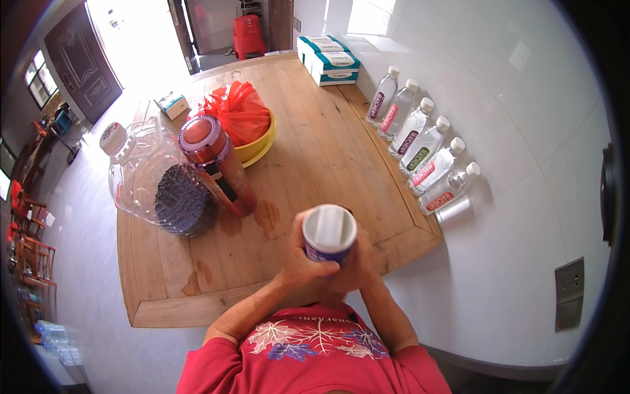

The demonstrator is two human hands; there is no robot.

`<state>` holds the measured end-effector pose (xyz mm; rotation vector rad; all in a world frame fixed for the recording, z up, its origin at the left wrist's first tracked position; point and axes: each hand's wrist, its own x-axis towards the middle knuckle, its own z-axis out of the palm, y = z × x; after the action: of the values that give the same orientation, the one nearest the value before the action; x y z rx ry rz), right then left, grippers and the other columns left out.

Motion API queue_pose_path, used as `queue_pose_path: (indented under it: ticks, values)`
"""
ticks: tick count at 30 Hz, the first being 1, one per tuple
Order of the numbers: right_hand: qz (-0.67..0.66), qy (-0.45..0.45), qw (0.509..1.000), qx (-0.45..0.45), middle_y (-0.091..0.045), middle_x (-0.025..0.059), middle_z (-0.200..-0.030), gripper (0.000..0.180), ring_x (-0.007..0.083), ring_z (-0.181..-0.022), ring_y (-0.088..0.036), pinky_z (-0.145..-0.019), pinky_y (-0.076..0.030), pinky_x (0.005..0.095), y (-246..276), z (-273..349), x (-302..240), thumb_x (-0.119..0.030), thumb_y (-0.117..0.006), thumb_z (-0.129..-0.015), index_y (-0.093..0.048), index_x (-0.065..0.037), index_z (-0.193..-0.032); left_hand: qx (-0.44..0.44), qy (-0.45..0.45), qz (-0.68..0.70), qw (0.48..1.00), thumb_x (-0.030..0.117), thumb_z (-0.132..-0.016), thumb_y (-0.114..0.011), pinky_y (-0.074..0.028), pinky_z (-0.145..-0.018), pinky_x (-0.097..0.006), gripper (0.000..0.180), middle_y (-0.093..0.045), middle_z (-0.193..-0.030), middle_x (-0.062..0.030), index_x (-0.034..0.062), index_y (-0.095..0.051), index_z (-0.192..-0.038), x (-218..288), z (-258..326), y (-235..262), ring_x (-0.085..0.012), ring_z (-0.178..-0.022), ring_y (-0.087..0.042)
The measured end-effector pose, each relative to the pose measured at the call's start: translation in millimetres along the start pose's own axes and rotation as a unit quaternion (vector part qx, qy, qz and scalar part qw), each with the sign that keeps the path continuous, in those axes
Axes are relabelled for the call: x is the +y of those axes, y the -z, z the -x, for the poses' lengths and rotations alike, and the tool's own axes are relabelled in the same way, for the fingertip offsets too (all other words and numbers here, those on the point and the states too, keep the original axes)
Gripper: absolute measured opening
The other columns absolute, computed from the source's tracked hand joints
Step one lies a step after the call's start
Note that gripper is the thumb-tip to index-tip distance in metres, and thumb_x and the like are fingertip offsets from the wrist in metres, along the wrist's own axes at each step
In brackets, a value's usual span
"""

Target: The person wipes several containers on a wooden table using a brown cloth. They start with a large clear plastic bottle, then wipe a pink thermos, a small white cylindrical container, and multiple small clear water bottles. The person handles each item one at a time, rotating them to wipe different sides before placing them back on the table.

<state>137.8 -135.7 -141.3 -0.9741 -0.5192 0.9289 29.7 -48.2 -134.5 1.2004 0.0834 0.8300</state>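
Observation:
Near the table's front edge, close to my chest, I hold a round tub (330, 230) with a white top and a blue side. A pale bar runs across its top; whether this is a lid or the inside I cannot tell. My left hand (303, 259) wraps its left side, thumb across the front. Around the right side and underneath curls my right hand (356, 266), its fingers partly hidden behind the tub. Left of my hands stand a red tumbler (223, 171) and a big clear plastic jug (141, 174) with dark contents at its base.
Behind the tumbler, a red plastic bag (237, 111) sits in a yellow bowl (259, 148). Several clear bottles (420, 148) line the wooden table's (315, 144) right edge by the wall. Tissue boxes (331, 60) are stacked at the far corner; a small box (172, 105) lies far left.

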Motion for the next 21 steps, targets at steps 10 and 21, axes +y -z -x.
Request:
queue_pose_path:
  ticks: [10, 21]
  values:
    - [-0.157, -0.159, 0.975, -0.023, -0.051, -0.0006, -0.101, 0.031, 0.0088, -0.092, -0.049, -0.076, -0.045, 0.0241, 2.6, -15.9, 4.3, -0.036, -0.045, -0.099, -0.049, -0.012, -0.118, 0.107, -0.151, -0.148, 0.972, 0.024, -0.064, -0.087, -0.038, -0.1, -0.037, 0.093, -0.046, -0.125, -0.0101, 0.0039, -0.03, -0.135, -38.7, -3.7, -0.6, -0.0214, -0.117, -0.047]
    - [-0.099, -0.19, 0.976, 0.028, -0.062, 0.0075, -0.109, 0.028, 0.0191, -0.097, -0.061, -0.085, -0.052, 0.0299, 42.5, -12.1, -6.8, -0.013, -0.053, -0.094, -0.054, -0.004, -0.12, 0.341, -0.171, -0.195, 0.903, 0.027, -0.063, -0.086, -0.04, -0.096, -0.036, 0.09, -0.048, -0.12, -0.0105, 0.0028, -0.035, -0.132, -75.6, -63.9, 11.2, -0.0218, -0.111, -0.049]
